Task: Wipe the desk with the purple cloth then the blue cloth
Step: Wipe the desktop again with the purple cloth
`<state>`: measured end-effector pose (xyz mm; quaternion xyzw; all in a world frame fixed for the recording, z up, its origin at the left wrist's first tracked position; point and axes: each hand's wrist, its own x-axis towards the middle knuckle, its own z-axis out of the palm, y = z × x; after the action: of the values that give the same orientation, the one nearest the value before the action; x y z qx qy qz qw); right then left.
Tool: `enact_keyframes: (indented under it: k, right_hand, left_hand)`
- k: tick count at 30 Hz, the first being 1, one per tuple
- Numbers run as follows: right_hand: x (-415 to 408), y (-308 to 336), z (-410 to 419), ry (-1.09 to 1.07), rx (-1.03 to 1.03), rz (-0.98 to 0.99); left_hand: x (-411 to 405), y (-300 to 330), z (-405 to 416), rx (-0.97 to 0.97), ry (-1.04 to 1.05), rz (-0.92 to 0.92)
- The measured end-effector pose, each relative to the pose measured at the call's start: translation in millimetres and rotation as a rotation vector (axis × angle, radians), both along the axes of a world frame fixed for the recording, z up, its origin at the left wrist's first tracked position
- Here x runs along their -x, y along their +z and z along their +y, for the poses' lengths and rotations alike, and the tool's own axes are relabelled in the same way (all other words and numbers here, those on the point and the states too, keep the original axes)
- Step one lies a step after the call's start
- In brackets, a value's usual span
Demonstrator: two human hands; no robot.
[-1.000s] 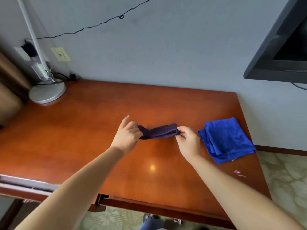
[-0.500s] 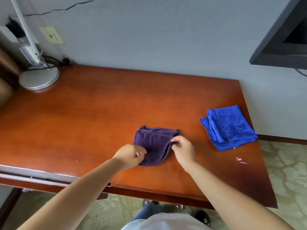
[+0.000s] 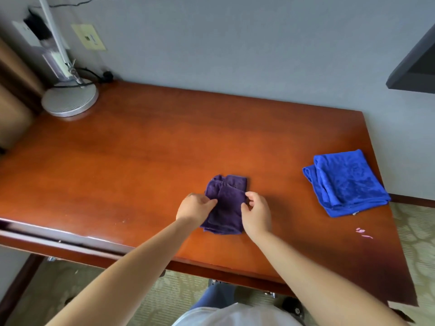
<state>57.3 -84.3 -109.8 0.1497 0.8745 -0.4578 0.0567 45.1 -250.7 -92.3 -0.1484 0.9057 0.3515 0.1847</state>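
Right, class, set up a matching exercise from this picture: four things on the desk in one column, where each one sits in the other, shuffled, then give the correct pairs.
Things:
1. purple cloth
2. blue cloth
3. lamp base
4. pink scraps

Places:
A. far left corner of the desk, by the wall
B. near the right edge, just in front of the blue cloth
C. toward the front, between the left hand and right hand
D. right side, folded, untouched

Pairs: 1-C, 2-D, 3-A, 4-B
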Motion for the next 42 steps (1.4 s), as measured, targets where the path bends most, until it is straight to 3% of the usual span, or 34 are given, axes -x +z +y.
enact_keyframes:
  k: [4, 8, 13, 24, 28, 31, 33, 36, 38, 42]
  right_hand:
    - [20.7, 8.0, 3.6, 0.16, -0.092, 0.051]
    - [37.3, 20.8, -10.3, 0.225, -0.162, 0.02]
    - [49.8, 35.6, -30.3, 0.149, -0.218, -0.227]
    - [59.7, 34.8, -46.2, 0.291, -0.413, -0.377]
    - [62.4, 30.8, -45.3, 0.214, -0.078, -0.193]
    - [56.3, 24.5, -46.1, 0.314, 0.091, -0.192]
    - [49.5, 21.1, -44.1, 0.38, -0.004, -0.138]
    - [35.7, 14.8, -34.1, 0.628, -0.361, 0.039]
    - [27.1, 8.5, -24.3, 0.787, -0.527, 0.002]
    - [28.9, -1.5, -7.8, 0.932, -0.607, -0.005]
  left_hand:
    - [1.8, 2.6, 19.2, 0.118, -0.082, -0.102]
    - [2.3, 8.0, 23.6, 0.101, -0.103, -0.099]
    - [-2.7, 13.9, 17.1, -0.146, -0.052, -0.059]
    - [-5.4, 21.5, 1.3, -0.469, 0.093, -0.369]
    - [-6.7, 17.5, -13.4, -0.467, 0.241, -0.339]
    - [-7.9, 10.9, -27.8, -0.427, 0.347, -0.336]
    - [-9.5, 5.5, -33.8, -0.371, 0.39, -0.314]
    - [-10.0, -0.9, -33.9, -0.25, 0.385, -0.209]
    - [-11.5, 1.1, -24.3, -0.151, 0.321, -0.18]
    - [-14.4, 4.7, 0.7, -0.064, 0.201, -0.215]
